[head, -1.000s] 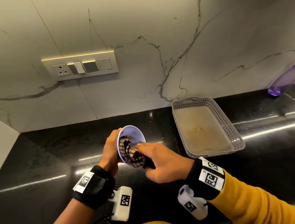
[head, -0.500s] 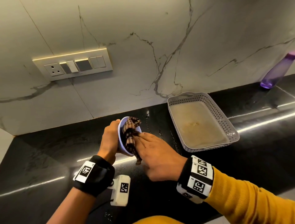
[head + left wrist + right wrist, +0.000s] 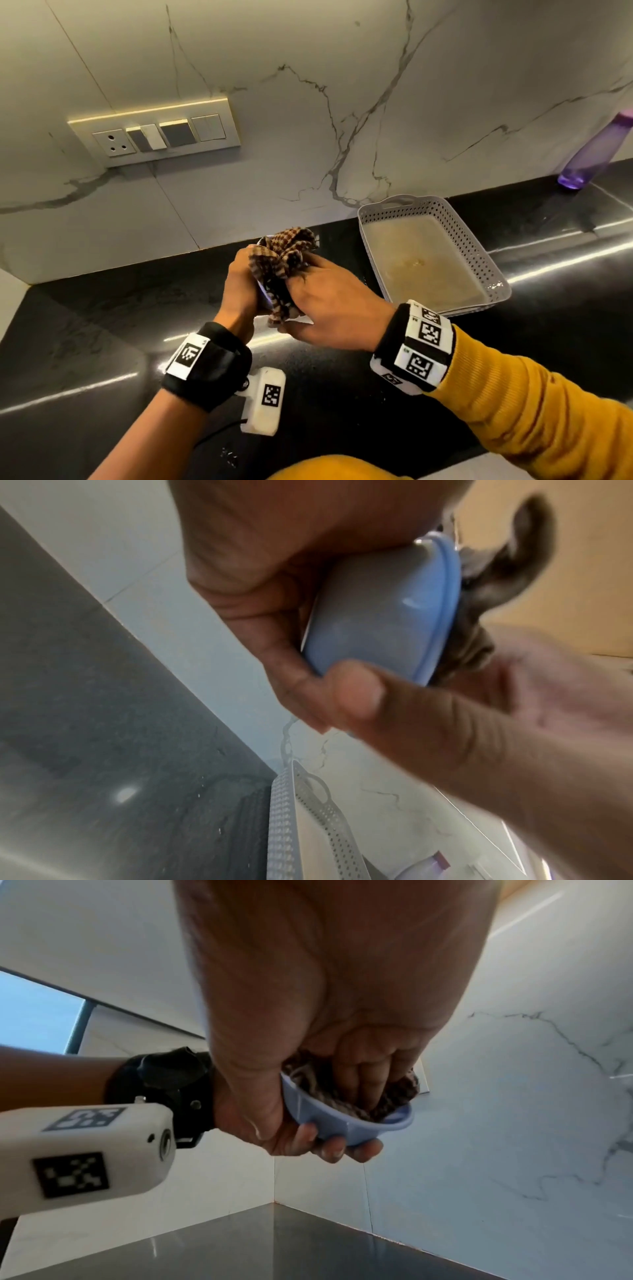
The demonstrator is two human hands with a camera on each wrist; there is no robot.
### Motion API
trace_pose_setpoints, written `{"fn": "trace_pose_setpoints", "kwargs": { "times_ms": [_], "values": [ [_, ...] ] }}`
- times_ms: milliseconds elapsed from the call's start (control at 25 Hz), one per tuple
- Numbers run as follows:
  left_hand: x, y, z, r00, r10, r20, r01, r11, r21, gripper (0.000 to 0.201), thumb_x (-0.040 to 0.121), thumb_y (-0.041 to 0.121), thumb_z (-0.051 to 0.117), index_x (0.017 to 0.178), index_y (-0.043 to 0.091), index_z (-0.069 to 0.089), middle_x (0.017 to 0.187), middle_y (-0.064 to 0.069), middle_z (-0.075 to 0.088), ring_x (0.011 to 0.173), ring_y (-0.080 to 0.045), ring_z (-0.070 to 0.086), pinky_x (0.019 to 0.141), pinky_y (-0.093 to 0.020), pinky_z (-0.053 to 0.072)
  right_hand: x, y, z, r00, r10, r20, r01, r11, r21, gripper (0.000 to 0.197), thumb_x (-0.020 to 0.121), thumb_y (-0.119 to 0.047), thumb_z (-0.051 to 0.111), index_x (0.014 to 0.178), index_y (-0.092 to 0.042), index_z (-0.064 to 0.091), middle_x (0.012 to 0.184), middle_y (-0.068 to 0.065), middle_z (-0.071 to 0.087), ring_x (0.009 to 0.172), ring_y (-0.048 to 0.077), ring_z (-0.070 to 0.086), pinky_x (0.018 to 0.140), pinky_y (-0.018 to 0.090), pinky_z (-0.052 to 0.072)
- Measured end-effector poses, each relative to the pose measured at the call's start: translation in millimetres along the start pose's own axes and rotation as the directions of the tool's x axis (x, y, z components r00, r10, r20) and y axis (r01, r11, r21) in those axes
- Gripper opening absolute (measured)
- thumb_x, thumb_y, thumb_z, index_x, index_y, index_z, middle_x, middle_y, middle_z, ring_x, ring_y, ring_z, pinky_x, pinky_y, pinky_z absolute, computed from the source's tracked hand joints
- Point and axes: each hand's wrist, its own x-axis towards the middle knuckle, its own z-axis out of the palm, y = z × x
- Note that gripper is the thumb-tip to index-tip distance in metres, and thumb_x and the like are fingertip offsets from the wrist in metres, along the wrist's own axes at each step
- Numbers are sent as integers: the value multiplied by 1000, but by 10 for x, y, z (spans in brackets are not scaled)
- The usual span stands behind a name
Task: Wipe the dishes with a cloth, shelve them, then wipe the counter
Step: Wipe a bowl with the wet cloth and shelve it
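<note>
The bowl (image 3: 377,610) is held above the surface (image 3: 102,325), mouth turned toward 3 o'clock for cloth access. Left hand (image 3: 239,287) fingers curl round its base. Right hand (image 3: 329,308) fingers press the checked cloth (image 3: 284,263) inside. Compared with earlier, the cloth now bunches over the rim, hiding the bowl; the tray (image 3: 479,260) lies at 3 o'clock.

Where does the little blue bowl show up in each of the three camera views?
Head: the blue bowl is centre, mostly hidden by the checked cloth.
Left wrist: upper right, against the left hand's palm.
Right wrist: centre right, cloth stuffed inside.
Shared landmark: the veined marble wall.
</note>
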Motion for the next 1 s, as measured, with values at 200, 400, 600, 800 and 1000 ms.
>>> {"fn": "trace_pose_setpoints", "kwargs": {
  "times_ms": [200,400,600,800,1000],
  "values": [
    [-70,25,-43,996,71,-52,-64,991,120,65,82,54,43,105,-4,61,98,-21,64,91,-30,58,83,-50,49,-20,-85,124,991,12,-130,-3,998,69,29,86,-36,75,100,-13,63,88,2,68,83,22,62,91,35,50],
    [-188,3,-144,999,21,28,-20,1000,-11,57,106,55,31,124,15,67,116,-11,76,108,-26,72,83,-43,61,1,-21,13,952,221,-210,-66,823,564,32,77,-14,86,103,-15,67,89,-5,72,74,8,64,67,19,47],
    [-252,149,-301,993,91,73,-79,985,-156,52,97,53,41,123,18,68,120,-7,76,109,-21,71,94,-43,55,67,209,-296,964,249,-97,3,352,936,65,71,10,89,130,-4,66,128,4,72,123,16,67,106,34,53],
    [-277,149,-392,987,158,-31,-161,962,-221,41,97,52,48,106,27,79,115,-9,74,110,-29,66,92,-49,50,136,293,-333,913,391,-118,61,155,986,46,96,0,71,141,-4,60,138,14,67,132,30,63,113,52,48],
    [-255,147,-422,943,288,-164,-297,954,-34,51,92,59,54,103,11,70,106,-11,69,97,-38,60,82,-48,44,159,99,-209,711,577,-401,-81,634,769,27,91,-29,77,109,-13,63,107,5,73,100,16,71,83,38,60]
  ]
}}
